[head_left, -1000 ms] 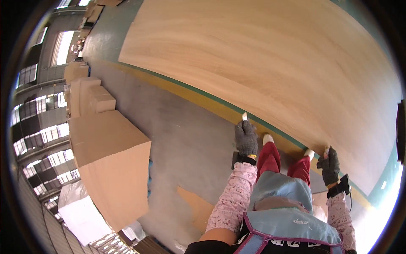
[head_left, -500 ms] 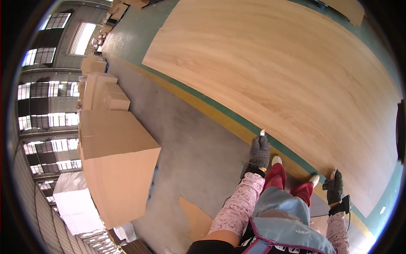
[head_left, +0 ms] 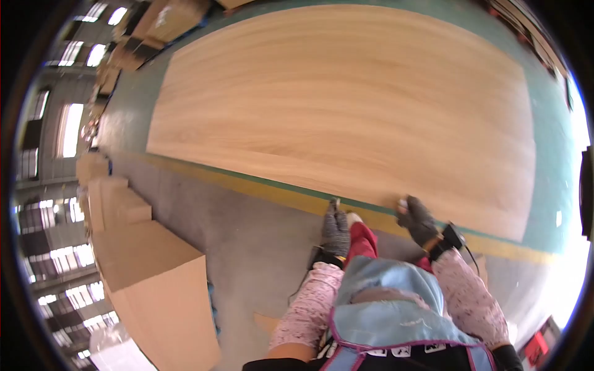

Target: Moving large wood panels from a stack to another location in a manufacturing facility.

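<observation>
A large wood-grain panel (head_left: 346,105) lies flat before me, its near long edge running above a green strip and a yellow floor line. My left hand (head_left: 336,234), in a grey knit glove, points forward just short of that edge, its fingers stretched out. Something pale shows at its fingertip, too small to tell whether it is bare skin or a held thing. Over the near edge, farther right, is my right hand (head_left: 421,222), gloved too and a little blurred. Its fingers are apart, a pale tip showing, with nothing visible in them; contact with the panel cannot be made out.
Large tan board-sided stacks (head_left: 158,297) stand to the left on grey floor. More cartons (head_left: 170,21) line the far left. A cardboard scrap (head_left: 266,323) lies on the floor near my left arm. At the far right are stacked boards (head_left: 532,34); a red object (head_left: 537,349) sits lower right.
My view has turned right, so the panel now lies more level across it. My right hand has come closer to my left and now reaches over the panel's near edge.
</observation>
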`<state>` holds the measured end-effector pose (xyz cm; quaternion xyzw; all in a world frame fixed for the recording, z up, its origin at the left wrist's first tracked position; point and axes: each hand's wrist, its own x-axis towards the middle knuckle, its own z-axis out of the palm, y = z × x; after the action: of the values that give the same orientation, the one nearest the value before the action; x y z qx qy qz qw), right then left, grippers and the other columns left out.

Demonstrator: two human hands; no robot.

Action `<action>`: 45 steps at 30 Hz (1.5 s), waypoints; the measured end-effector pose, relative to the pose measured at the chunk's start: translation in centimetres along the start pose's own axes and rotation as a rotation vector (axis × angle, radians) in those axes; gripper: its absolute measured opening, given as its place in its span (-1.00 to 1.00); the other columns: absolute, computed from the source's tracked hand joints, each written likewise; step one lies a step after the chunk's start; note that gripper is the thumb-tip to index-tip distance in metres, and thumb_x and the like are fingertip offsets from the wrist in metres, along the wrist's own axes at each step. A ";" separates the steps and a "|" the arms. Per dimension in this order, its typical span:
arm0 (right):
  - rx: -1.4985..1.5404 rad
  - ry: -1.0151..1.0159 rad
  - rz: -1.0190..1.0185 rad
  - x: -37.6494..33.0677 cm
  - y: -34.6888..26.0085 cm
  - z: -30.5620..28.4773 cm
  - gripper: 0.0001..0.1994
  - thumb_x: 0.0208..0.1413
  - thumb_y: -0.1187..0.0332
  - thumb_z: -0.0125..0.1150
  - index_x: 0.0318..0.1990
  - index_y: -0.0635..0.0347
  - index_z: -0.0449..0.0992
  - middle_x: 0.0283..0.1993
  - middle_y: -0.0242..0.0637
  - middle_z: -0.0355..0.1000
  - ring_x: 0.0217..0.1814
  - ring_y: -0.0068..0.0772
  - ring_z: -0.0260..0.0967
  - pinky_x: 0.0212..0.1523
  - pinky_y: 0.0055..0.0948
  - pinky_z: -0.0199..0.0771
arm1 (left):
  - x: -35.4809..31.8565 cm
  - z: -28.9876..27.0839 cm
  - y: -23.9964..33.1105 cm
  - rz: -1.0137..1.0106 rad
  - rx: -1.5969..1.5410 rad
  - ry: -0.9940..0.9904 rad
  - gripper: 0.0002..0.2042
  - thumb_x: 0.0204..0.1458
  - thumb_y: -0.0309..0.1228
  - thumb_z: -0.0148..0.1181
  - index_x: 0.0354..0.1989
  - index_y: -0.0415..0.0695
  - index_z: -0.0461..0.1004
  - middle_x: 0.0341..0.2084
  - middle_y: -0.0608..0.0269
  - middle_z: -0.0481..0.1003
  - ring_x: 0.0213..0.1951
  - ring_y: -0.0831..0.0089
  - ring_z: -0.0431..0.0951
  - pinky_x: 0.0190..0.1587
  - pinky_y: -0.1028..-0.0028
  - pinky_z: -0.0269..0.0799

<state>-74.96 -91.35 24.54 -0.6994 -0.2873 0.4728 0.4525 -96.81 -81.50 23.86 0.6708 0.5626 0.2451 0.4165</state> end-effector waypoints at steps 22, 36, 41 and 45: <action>0.298 0.707 0.667 -38.6 29.9 -23.8 -0.71 0.25 0.21 -0.05 0.02 0.14 0.31 -0.45 -0.37 0.34 -0.54 -0.54 0.32 -0.57 -0.51 0.39 | -17.7 15.4 -4.7 0.640 0.585 -0.634 -0.63 0.23 -0.12 -0.15 -0.07 -0.16 0.40 -0.30 -0.09 0.50 -0.21 -0.03 0.50 -0.17 0.11 0.39; 0.214 0.587 0.755 -35.9 27.5 -30.2 -0.71 0.18 0.28 -0.04 -0.02 0.23 0.35 -0.41 -0.23 0.43 -0.48 -0.42 0.45 -0.47 -0.42 0.49 | -11.9 25.1 5.3 0.213 0.358 -0.535 -0.63 0.20 -0.11 -0.10 -0.24 -0.18 0.46 -0.37 -0.15 0.49 -0.28 -0.04 0.49 -0.24 0.15 0.40; -0.306 0.407 0.697 -34.7 29.8 -40.0 -0.71 0.17 0.26 -0.05 -0.01 0.18 0.34 -0.44 -0.22 0.43 -0.50 -0.42 0.43 -0.48 -0.36 0.45 | -9.6 34.1 4.8 0.204 0.243 -0.357 -0.67 0.20 -0.12 -0.05 -0.28 -0.17 0.45 -0.65 0.28 0.41 -0.59 0.47 0.41 -0.52 0.41 0.33; 0.265 0.617 0.728 -33.4 34.6 -51.2 -0.72 0.21 0.24 -0.06 0.01 0.14 0.27 -0.43 -0.30 0.36 -0.55 -0.38 0.36 -0.57 -0.40 0.42 | -9.8 39.4 6.8 0.058 0.245 -0.341 -0.67 0.20 -0.12 -0.05 -0.32 -0.17 0.43 -0.58 0.17 0.44 -0.53 0.34 0.45 -0.48 0.36 0.35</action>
<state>-41.65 -152.33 13.97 -0.7981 0.1855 0.4034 0.4072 -64.07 -102.19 9.86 0.7641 0.4899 0.0699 0.4138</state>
